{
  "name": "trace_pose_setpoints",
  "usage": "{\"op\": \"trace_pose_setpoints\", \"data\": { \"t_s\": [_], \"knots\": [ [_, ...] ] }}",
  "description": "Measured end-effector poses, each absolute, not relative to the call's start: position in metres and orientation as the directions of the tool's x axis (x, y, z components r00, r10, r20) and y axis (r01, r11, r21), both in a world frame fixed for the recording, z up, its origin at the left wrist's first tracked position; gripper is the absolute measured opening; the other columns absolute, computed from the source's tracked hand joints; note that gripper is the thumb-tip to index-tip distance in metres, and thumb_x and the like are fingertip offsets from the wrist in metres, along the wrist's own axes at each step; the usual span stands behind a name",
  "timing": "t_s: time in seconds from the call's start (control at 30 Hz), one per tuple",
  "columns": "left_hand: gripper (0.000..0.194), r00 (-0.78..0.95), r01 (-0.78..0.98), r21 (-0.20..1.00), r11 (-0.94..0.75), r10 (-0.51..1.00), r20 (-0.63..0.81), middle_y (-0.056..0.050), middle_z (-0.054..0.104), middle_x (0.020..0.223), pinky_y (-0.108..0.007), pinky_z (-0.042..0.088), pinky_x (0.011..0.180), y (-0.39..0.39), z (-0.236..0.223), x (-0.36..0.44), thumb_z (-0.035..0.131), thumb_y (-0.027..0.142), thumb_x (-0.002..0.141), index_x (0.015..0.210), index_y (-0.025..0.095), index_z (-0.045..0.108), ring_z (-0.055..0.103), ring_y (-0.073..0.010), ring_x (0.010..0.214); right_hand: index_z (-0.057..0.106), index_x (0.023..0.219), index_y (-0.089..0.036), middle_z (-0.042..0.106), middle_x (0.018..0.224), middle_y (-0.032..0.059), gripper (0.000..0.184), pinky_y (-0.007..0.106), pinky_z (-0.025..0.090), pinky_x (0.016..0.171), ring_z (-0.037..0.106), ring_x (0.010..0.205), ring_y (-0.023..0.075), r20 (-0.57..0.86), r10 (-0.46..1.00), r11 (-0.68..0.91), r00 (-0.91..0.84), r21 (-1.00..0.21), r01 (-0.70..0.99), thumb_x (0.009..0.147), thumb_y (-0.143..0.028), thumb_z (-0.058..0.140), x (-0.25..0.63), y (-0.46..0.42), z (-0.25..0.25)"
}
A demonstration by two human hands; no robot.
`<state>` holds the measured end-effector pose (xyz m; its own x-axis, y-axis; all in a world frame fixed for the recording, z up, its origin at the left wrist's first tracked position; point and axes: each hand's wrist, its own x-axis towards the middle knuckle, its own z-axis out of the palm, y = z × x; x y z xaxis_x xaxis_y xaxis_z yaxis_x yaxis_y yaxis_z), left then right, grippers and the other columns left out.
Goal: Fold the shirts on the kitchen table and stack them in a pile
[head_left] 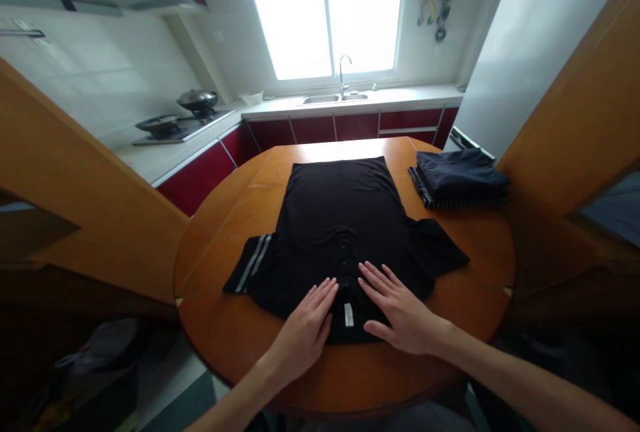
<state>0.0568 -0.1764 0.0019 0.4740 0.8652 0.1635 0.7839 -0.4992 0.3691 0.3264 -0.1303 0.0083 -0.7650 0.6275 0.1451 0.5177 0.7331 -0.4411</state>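
A black short-sleeved shirt point(345, 205) lies spread out on the round wooden table point(225, 332), its collar toward me and its hem toward the window. Buttons run down from the neck, and a white label point(349, 315) shows inside the collar. Two pale stripes cross the sleeve on the left. My left hand point(311, 322) rests flat on the fabric left of the collar, fingers stretched out. On the other side of the label, my right hand point(395, 309) also lies on the shirt with its fingers extended and thumb apart. Neither hand grips the cloth.
A stack of folded dark clothes point(460, 179) sits at the table's far right. Beyond the table are a counter with a sink point(323, 99) and a stove point(185, 129) carrying two pans. Wooden door panels point(90, 185) flank the table, and a fridge point(525, 39) stands at right.
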Motion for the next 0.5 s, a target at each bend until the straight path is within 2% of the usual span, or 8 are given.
{"op": "trace_pose_setpoints", "data": {
  "t_s": [0.07, 0.13, 0.2, 0.23, 0.3, 0.37, 0.43, 0.5],
  "knots": [
    [0.068, 0.53, 0.759, 0.369, -0.536, 0.838, 0.129, -0.004, 0.033, 0.161, -0.05, 0.031, 0.12, -0.181, 0.009, 0.049, 0.044, 0.014, 0.098, 0.159, 0.029, 0.02, 0.03, -0.0227, 0.149, 0.022, 0.159, -0.017, 0.018, 0.164, 0.0147, 0.094, 0.053, 0.009, 0.124, 0.016, 0.152, 0.0305, 0.133, 0.572, 0.758, -0.809, -0.462, 0.46, 0.085, -0.052, 0.068, 0.334, -0.132, 0.008],
    [0.081, 0.607, 0.718, 0.382, -0.582, 0.792, 0.065, -0.006, 0.028, 0.163, -0.052, 0.031, 0.12, -0.183, 0.016, 0.037, 0.058, 0.021, 0.093, 0.161, 0.028, 0.013, 0.029, -0.0256, 0.149, 0.023, 0.159, -0.017, 0.025, 0.162, 0.016, 0.098, 0.053, 0.011, 0.124, 0.022, 0.15, 0.0302, 0.132, 0.53, 0.776, -0.838, -0.474, 0.416, 0.082, -0.054, 0.071, 0.34, -0.133, 0.008],
    [0.091, 0.661, 0.68, 0.392, -0.619, 0.749, 0.035, -0.008, 0.028, 0.163, -0.052, 0.032, 0.119, -0.182, 0.02, 0.025, 0.069, 0.024, 0.088, 0.161, 0.028, 0.014, 0.031, -0.0277, 0.148, 0.033, 0.156, -0.016, 0.036, 0.158, 0.0161, 0.083, 0.051, 0.018, 0.124, 0.031, 0.148, 0.0284, 0.176, 0.525, 0.791, -0.833, -0.461, 0.401, 0.087, -0.05, 0.068, 0.343, -0.133, 0.004],
    [0.089, 0.676, 0.665, 0.391, -0.637, 0.736, 0.049, -0.008, 0.031, 0.162, -0.051, 0.034, 0.118, -0.181, 0.019, 0.02, 0.069, 0.024, 0.088, 0.16, 0.028, 0.017, 0.034, -0.0274, 0.147, 0.041, 0.151, -0.016, 0.043, 0.154, 0.0155, 0.071, 0.049, 0.022, 0.123, 0.037, 0.145, 0.0269, 0.218, 0.523, 0.804, -0.824, -0.445, 0.393, 0.091, -0.045, 0.065, 0.343, -0.131, 0.002],
    [0.073, 0.687, 0.632, 0.38, -0.676, 0.715, 0.13, -0.007, 0.04, 0.157, -0.046, 0.04, 0.116, -0.177, 0.015, 0.013, 0.061, 0.018, 0.093, 0.157, 0.03, 0.028, 0.043, -0.0243, 0.142, 0.058, 0.137, -0.016, 0.059, 0.141, 0.0132, 0.043, 0.047, 0.031, 0.121, 0.051, 0.135, 0.0242, 0.331, 0.508, 0.838, -0.795, -0.402, 0.368, 0.097, -0.034, 0.059, 0.342, -0.128, -0.001],
    [0.061, 0.687, 0.593, 0.367, -0.716, 0.688, 0.233, -0.007, 0.052, 0.149, -0.038, 0.047, 0.111, -0.175, 0.011, 0.009, 0.049, 0.011, 0.098, 0.154, 0.029, 0.035, 0.053, -0.0202, 0.134, 0.068, 0.12, -0.017, 0.07, 0.126, 0.0105, 0.026, 0.045, 0.038, 0.117, 0.063, 0.122, 0.0221, 0.446, 0.474, 0.872, -0.759, -0.356, 0.336, 0.099, -0.027, 0.055, 0.34, -0.127, -0.004],
    [0.056, 0.692, 0.556, 0.346, -0.756, 0.651, 0.311, -0.007, 0.06, 0.141, -0.032, 0.052, 0.106, -0.177, 0.01, 0.008, 0.041, 0.006, 0.099, 0.151, 0.026, 0.041, 0.059, -0.018, 0.128, 0.07, 0.109, -0.017, 0.075, 0.116, 0.0087, 0.019, 0.041, 0.044, 0.112, 0.068, 0.114, 0.0207, 0.521, 0.446, 0.892, -0.728, -0.328, 0.312, 0.099, -0.025, 0.056, 0.337, -0.131, -0.005],
    [0.053, 0.722, 0.515, 0.321, -0.795, 0.604, 0.338, -0.007, 0.065, 0.135, -0.03, 0.054, 0.103, -0.182, 0.012, 0.008, 0.039, 0.004, 0.099, 0.148, 0.024, 0.046, 0.063, -0.0178, 0.123, 0.071, 0.103, -0.018, 0.076, 0.111, 0.0073, 0.017, 0.036, 0.048, 0.108, 0.07, 0.11, 0.0196, 0.542, 0.438, 0.895, -0.717, -0.337, 0.292, 0.099, -0.027, 0.057, 0.337, -0.142, -0.005]
  ]
}}
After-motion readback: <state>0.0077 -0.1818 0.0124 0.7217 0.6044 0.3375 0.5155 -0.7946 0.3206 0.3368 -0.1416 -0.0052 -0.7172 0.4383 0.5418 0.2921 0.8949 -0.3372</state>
